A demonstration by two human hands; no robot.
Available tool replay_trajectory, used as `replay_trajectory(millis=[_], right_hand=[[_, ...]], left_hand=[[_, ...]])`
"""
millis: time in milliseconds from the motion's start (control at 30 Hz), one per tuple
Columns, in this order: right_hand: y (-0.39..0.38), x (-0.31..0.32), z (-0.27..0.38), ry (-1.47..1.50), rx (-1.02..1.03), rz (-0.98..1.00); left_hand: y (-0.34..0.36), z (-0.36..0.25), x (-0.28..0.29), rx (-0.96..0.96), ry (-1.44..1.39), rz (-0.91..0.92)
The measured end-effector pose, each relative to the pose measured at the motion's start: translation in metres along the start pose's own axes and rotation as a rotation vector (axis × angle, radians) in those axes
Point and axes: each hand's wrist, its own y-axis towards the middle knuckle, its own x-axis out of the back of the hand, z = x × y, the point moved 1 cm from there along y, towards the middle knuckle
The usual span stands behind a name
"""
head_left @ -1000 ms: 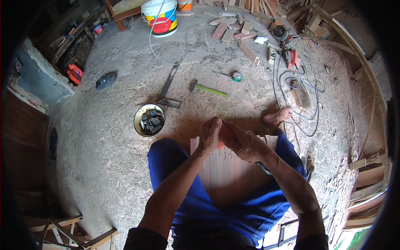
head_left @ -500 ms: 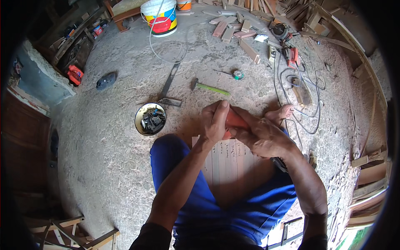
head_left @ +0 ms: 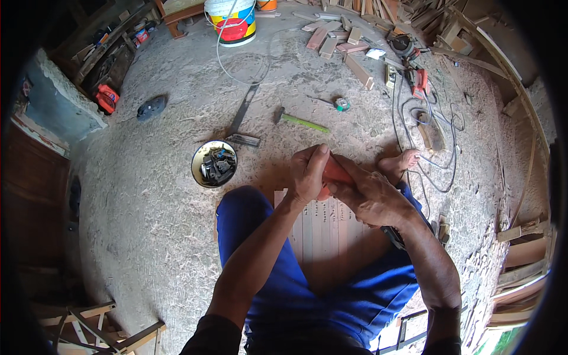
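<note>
Left hand and right hand both curl closed around 1 red object, with a bowl at its 9 o'clock and a hammer at 11 o'clock.

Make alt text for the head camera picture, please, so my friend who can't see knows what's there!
A person's left hand and right hand clasp a reddish object above pale wooden strips lined up side by side between blue-trousered legs. On the rough floor beyond are a bowl of small dark pieces, a green-handled hammer and a tape measure.
</note>
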Motion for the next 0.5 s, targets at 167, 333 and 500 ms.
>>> replay_trajectory(millis=[167, 333, 500], right_hand=[[0.001, -0.002, -0.001, 0.012, -0.052, 0.016], [0.001, -0.002, -0.001, 0.034, -0.071, 0.033], [0.000, 0.001, 0.008, 0.032, -0.162, 0.073]], left_hand=[[-0.001, 0.000, 0.000, -0.022, 0.017, 0.003], [-0.001, 0.003, 0.001, -0.021, 0.016, -0.001], [-0.002, -0.003, 0.001, 0.017, 0.024, 0.012]])
